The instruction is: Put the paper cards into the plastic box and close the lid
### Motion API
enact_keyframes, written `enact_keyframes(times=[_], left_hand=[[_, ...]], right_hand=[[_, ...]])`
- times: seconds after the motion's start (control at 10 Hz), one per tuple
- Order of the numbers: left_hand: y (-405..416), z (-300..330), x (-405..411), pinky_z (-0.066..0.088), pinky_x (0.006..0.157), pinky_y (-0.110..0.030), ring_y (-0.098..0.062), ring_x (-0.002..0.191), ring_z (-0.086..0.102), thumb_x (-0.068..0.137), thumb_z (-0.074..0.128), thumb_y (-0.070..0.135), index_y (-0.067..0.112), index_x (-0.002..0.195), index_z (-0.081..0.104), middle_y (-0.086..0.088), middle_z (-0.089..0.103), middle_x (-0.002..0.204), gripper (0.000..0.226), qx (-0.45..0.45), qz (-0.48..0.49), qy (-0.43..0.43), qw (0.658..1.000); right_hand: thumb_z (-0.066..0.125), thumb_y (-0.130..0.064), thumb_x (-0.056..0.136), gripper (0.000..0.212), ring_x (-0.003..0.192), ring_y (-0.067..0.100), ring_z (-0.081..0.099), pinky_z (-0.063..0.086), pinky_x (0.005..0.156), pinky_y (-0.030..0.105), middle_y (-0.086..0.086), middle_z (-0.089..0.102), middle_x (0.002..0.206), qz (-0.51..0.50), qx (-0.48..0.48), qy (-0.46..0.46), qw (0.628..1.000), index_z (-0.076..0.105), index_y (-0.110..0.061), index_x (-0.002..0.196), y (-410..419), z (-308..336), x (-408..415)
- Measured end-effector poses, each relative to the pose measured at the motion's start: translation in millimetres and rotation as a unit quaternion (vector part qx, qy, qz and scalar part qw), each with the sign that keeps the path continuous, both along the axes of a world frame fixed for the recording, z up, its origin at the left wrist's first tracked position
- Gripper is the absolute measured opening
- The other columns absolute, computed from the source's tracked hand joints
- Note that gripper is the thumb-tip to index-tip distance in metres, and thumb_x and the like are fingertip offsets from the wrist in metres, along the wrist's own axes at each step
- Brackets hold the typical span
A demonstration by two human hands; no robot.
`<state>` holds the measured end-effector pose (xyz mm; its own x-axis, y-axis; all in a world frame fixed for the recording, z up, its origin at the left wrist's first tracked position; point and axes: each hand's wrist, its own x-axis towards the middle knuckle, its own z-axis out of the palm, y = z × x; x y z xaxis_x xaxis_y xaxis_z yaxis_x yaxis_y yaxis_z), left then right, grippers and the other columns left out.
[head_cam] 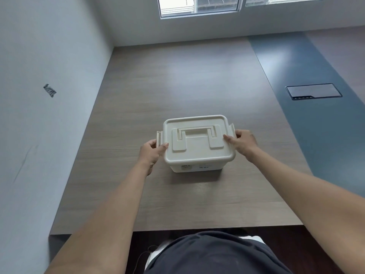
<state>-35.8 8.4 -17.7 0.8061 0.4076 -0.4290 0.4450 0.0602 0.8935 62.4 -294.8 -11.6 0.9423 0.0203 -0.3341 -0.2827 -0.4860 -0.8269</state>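
Between the two hands: cream plastic box [197, 167] on the wood table [177, 80], lid [198, 139] seated on top, handle [197, 132] folded flat on the lid. No cards visible; box walls are opaque, can't tell what's inside.

Left hand [151, 153]: thumb lies on the lid's left edge, fingers curl around the left latch [159, 138]. Latch is flipped out away from the box side, not snapped down. Hand is loosely closed on the latch.

Right hand [242, 142]: thumb on the lid's right edge, fingers wrapped behind the right latch [232, 130]. That latch also stands out from the box, not clipped. Same loose pinch on the latch.

Both forearms reach in from the near table edge, roughly symmetric. Near face of the box, just below the hands, carries two small labels, unreadable.

Beyond the right hand, well apart: dark cable hatch [314, 91] set into a blue strip of the table. Past the left hand: white wall [49, 76], with a small dark mark.
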Motion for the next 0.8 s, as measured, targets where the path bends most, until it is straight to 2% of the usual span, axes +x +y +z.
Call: enact_keyframes(times=[0.1,0.2,0.3,0.4,0.5,0.6,0.7,0.8], left_hand=[[-6.2,-0.2,-0.6,0.055,0.078,-0.026,-0.022,0.094,0.069,0.086,0.074,0.015,0.006,0.122,0.066,-0.008,0.072,0.103,0.038,0.079,-0.001,-0.029,0.996],[-10.7,-3.2,-2.6,0.054,0.085,-0.027,-0.019,0.099,0.067,0.084,0.076,0.025,0.011,0.126,0.067,-0.006,0.066,0.112,0.045,0.134,0.018,-0.031,0.99],[-11.8,-3.7,-3.0,0.053,0.094,-0.034,-0.021,0.1,0.064,0.085,0.074,0.03,0.016,0.127,0.067,-0.011,0.061,0.113,0.044,0.182,0.014,-0.032,0.983],[-13.9,-1.4,-0.5,0.053,0.091,-0.037,-0.025,0.092,0.062,0.087,0.071,0.03,0.018,0.126,0.068,-0.013,0.058,0.103,0.041,0.225,0.006,-0.035,0.974],[-18.1,-0.1,1.9,0.052,0.086,-0.032,-0.017,0.083,0.058,0.089,0.069,0.028,0.016,0.129,0.066,-0.003,0.052,0.092,0.042,0.249,0.014,-0.036,0.968],[-20.0,-4.4,4.7,0.053,0.087,-0.031,-0.017,0.087,0.061,0.09,0.066,0.028,0.015,0.129,0.066,-0.002,0.054,0.094,0.041,0.248,0.024,-0.045,0.967],[-22.2,-6.8,-3.7,0.051,0.088,-0.028,-0.017,0.095,0.062,0.096,0.054,0.042,0.017,0.128,0.067,0.0,0.059,0.106,0.042,0.186,0.053,-0.035,0.98],[-18.8,-21.2,-10.6,0.045,0.104,-0.041,-0.024,0.111,0.06,0.098,0.031,0.055,0.022,0.134,0.061,-0.008,0.061,0.121,0.058,0.167,0.1,-0.006,0.981]], right_hand=[[0.064,-0.036,0.092,0.031,0.081,0.024,0.063,0.043,0.058,0.027,0.01,0.069,0.091,0.012,-0.07,-0.053,0.996,0.07,-0.006,0.092,5.2,-6.9,-3.0],[0.056,-0.039,0.096,0.035,0.091,0.03,0.062,0.047,0.072,0.031,0.015,0.065,0.098,0.012,-0.117,-0.084,0.989,0.069,-0.007,0.101,9.2,-13.9,-5.6],[0.055,-0.04,0.096,0.034,0.093,0.031,0.063,0.054,0.078,0.038,0.016,0.066,0.099,-0.004,-0.105,-0.093,0.99,0.07,-0.01,0.103,10.2,-16.9,-4.7],[0.056,-0.041,0.095,0.037,0.094,0.03,0.063,0.054,0.082,0.04,0.016,0.065,0.1,0.008,-0.111,-0.102,0.989,0.071,-0.009,0.107,9.5,-13.0,-3.4],[0.054,-0.044,0.096,0.042,0.099,0.031,0.06,0.051,0.085,0.038,0.017,0.064,0.103,0.012,-0.121,-0.098,0.988,0.068,-0.011,0.118,9.7,-10.7,-4.6],[0.049,-0.053,0.094,0.05,0.1,0.031,0.062,0.054,0.087,0.046,0.015,0.066,0.103,0.012,-0.12,-0.089,0.989,0.065,-0.017,0.125,9.8,-12.9,-4.2],[0.039,-0.058,0.097,0.054,0.104,0.032,0.063,0.053,0.089,0.044,0.015,0.067,0.112,0.01,-0.101,-0.077,0.992,0.066,-0.021,0.126,5.8,-10.3,-9.6],[0.018,-0.064,0.099,0.077,0.105,0.037,0.062,0.047,0.088,0.044,0.018,0.069,0.109,-0.023,-0.067,-0.023,0.997,0.069,-0.006,0.105,-1.4,-9.7,-23.1]])
